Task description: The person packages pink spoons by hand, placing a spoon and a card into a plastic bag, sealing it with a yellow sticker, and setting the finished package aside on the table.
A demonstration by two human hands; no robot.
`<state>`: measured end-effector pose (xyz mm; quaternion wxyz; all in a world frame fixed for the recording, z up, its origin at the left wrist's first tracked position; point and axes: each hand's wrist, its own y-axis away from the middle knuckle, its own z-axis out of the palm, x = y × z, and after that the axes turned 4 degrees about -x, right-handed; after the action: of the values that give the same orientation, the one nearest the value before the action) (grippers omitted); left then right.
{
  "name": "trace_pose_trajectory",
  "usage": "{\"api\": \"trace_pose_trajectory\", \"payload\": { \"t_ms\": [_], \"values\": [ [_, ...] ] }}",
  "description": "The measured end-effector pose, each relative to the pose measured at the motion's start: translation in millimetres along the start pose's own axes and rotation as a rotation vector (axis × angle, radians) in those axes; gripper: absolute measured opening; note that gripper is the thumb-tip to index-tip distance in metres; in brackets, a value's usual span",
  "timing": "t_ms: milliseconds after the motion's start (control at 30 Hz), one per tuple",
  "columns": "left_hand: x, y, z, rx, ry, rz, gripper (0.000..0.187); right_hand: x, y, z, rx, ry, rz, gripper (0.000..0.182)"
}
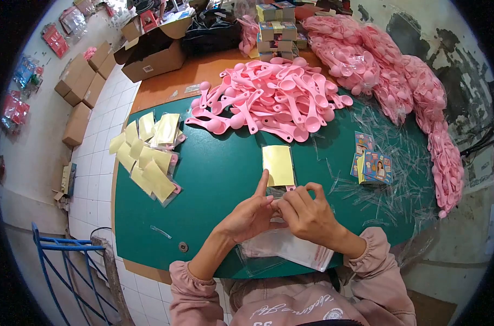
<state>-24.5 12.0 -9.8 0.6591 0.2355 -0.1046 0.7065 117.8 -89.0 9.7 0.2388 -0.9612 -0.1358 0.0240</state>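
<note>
A clear plastic bag point(293, 171) with a yellow card point(278, 165) in it lies on the green table mat in front of me. A bit of pink spoon handle shows at its lower end. My left hand point(247, 214) has its index finger stretched onto the card's lower left edge, while its thumb and other fingers meet at the bag's lower end. There my right hand point(306, 214) is closed in a pinch on the bag, its fingertips partly hidden. Beneath both hands lies a stack of flat clear bags point(301, 251).
Pink measuring spoons point(274, 98) are heaped at the back. Filled bags with yellow cards point(149, 157) lie left. Printed cards point(374, 165) and scattered clear plastic strips point(388, 201) are on the right. Bagged pink spoons point(388, 70) line the right edge. An open carton point(154, 62) stands back left.
</note>
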Motion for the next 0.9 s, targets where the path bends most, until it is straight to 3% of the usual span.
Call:
{"api": "trace_pose_trajectory", "payload": {
  "t_ms": [167, 267, 400, 467, 533, 633, 667, 733, 767, 833, 900],
  "values": [
    [6.5, -1.3, 19.5, 0.161, -0.051, 0.001, 0.07, -0.2, 0.3, 0.8, -0.005, 0.068, -0.043, 0.012],
    [3.1, -2.7, 9.4, 0.107, -0.25, -0.003, 0.064, 5.0, 1.7, 3.0, -0.007, -0.038, -0.083, 0.014],
    [3.7, -4.1, 4.2, 0.096, -0.479, -0.031, 0.063, 10.7, 4.6, 1.1, -0.098, -0.407, -0.079, 0.018],
    [2.8, -7.3, 5.8, 0.223, -0.487, 0.01, 0.061, 18.1, 4.5, -5.8, -0.111, -0.498, -0.054, 0.018],
    [9.3, -4.6, 9.7, 0.224, -0.41, 0.007, 0.058, 35.4, 4.5, -22.0, -0.231, -0.913, -0.072, 0.017],
    [16.3, -1.1, 14.9, 0.163, -0.385, -0.015, 0.051, 103.9, 28.9, -59.5, -0.073, -1.172, 0.284, 0.014],
    [16.8, -1.9, 16.4, 0.098, -0.427, -0.033, 0.047, 130.6, 39.0, -78.5, -0.054, -1.139, 0.513, 0.013],
    [12.6, -5.2, 10.5, 0.092, -0.398, -0.016, 0.042, 186.7, 81.4, -73.0, 0.117, 0.066, 0.667, 0.017],
    [10.2, -6.8, 6.2, 0.083, -0.377, -0.016, 0.041, 185.7, 79.8, -74.0, 0.119, 0.077, 0.66, 0.017],
    [9.6, -9.6, 5.6, 0.072, -0.362, -0.011, 0.041, 168.7, 67.3, -72.6, 0.122, 0.475, 0.932, 0.026],
    [8.3, -9.7, 8.0, 0.099, -0.263, 0.047, 0.038, 123.6, 30.6, -59.5, 0.129, -0.096, 0.507, 0.033]
  ]
}}
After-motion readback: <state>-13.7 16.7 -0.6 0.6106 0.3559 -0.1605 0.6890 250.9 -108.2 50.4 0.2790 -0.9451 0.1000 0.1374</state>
